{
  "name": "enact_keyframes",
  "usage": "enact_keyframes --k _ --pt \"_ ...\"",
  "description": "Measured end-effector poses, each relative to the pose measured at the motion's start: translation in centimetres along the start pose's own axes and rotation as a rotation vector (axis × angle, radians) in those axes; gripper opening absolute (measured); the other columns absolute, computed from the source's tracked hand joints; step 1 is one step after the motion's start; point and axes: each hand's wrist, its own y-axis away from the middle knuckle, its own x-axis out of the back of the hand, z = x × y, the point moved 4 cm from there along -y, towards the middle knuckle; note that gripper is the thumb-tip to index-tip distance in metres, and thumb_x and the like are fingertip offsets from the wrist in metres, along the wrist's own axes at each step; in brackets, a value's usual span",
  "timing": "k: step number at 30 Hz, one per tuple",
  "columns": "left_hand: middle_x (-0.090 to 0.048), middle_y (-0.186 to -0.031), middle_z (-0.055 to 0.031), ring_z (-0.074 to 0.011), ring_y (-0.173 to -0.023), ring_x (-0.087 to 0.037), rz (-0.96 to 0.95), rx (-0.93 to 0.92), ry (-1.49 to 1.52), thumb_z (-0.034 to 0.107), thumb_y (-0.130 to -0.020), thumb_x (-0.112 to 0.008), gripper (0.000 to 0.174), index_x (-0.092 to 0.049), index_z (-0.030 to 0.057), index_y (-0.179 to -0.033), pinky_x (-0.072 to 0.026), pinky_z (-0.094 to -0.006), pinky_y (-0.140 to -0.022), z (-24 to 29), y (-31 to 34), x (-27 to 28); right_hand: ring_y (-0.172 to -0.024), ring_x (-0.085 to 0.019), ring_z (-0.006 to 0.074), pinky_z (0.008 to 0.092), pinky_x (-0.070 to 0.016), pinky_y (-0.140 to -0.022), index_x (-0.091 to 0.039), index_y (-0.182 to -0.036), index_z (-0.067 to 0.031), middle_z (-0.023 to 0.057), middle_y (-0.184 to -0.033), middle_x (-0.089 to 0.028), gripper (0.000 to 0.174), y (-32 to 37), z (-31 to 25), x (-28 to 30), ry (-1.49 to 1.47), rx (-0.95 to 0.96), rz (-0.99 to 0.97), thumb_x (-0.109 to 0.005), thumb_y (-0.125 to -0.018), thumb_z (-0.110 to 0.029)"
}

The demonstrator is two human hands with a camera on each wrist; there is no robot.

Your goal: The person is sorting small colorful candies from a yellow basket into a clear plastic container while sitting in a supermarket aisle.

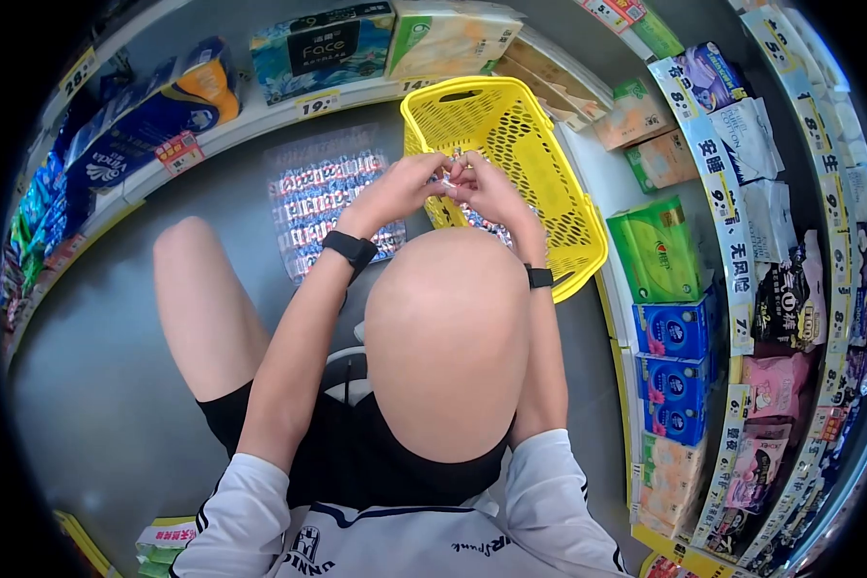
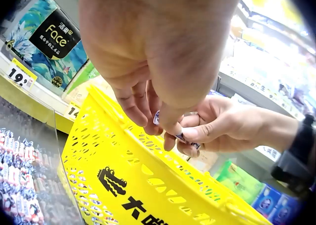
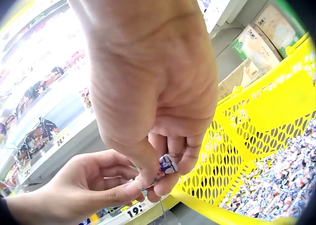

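Above the yellow basket (image 1: 575, 197), both hands meet fingertip to fingertip around small wrapped candies. My left hand (image 1: 402, 191) pinches at a white and blue wrapper (image 2: 156, 117) in the left wrist view. Thumb and fingers of my right hand (image 1: 491, 193) pinch a wrapped candy (image 3: 168, 164), with the left fingertips touching beside it. Many similar candies (image 3: 276, 185) lie inside the basket. Left of the basket, a clear tray (image 1: 281, 207) holds candies in rows on the floor. The fingers partly hide the pieces between them.
Shelves with tissue packs (image 1: 323, 53) run behind the basket. More packs, such as a green one (image 1: 657, 252) and blue ones (image 1: 672, 329), stand at the right. A raised knee (image 1: 448, 328) is close below the hands, and the other knee (image 1: 197, 279) is at the left.
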Motion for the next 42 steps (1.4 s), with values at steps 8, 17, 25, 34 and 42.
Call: enact_keyframes --k 8,17,25,34,42 --pt "-0.07 -0.097 -0.0178 -0.0372 -0.089 -0.066 0.115 0.031 -0.059 0.011 -0.093 -0.075 0.017 -0.072 0.0009 -0.106 -0.0524 -0.044 -0.078 -0.9 3.4 3.3 -0.083 -0.073 0.016 0.0318 -0.0592 -0.077 -0.068 -0.106 -0.0001 0.0101 -0.091 -0.076 0.024 -1.2 -1.2 -3.2 -0.041 0.02 0.054 -0.083 -0.091 -0.012" --pt "-0.064 -0.087 -0.0137 -0.028 -0.077 -0.062 0.242 0.169 -0.036 0.007 -0.092 -0.076 0.015 -0.065 -0.0016 -0.096 -0.0509 -0.039 -0.071 -4.6 5.7 4.9 -0.073 -0.074 0.0207 0.0329 -0.0577 -0.069 -0.072 -0.105 0.0015 0.0143 -0.083 -0.076 0.021 -4.0 -3.3 -6.0 0.216 0.149 0.081 -0.081 -0.089 -0.009" --pt "-0.074 -0.092 -0.0129 -0.0227 -0.08 -0.071 0.365 0.327 0.029 0.014 -0.094 -0.077 0.019 -0.07 -0.0026 -0.103 -0.0554 -0.0351 -0.072 -8.5 9.3 6.2 -0.074 -0.074 0.0209 0.0344 -0.0579 -0.069 -0.075 -0.107 0.0002 0.0154 -0.084 -0.076 0.02 -9.1 -1.3 -10.9 0.166 0.137 0.004 -0.08 -0.089 -0.007" --pt "-0.073 -0.093 -0.0109 -0.0221 -0.076 -0.067 0.366 0.513 -0.032 0.019 -0.092 -0.082 0.028 -0.068 -0.0021 -0.105 -0.0553 -0.0363 -0.071 -12.3 12.1 7.0 -0.081 -0.076 0.02 0.0332 -0.0591 -0.073 -0.076 -0.109 -0.0034 0.0139 -0.092 -0.078 0.022 -13.1 4.7 -16.2 -0.217 0.049 0.049 -0.082 -0.089 -0.011" --pt "-0.07 -0.107 -0.0146 -0.0362 -0.103 -0.068 0.268 0.426 -0.216 0.021 -0.092 -0.077 0.028 -0.068 0.0028 -0.111 -0.0545 -0.0441 -0.088 -12.7 13.3 10.8 -0.095 -0.072 0.0421 0.0486 -0.0572 -0.084 -0.074 -0.106 -0.0044 0.0241 -0.1 -0.072 0.017 -14.4 3.4 -17.5 0.331 0.143 0.003 -0.074 -0.09 -0.003"
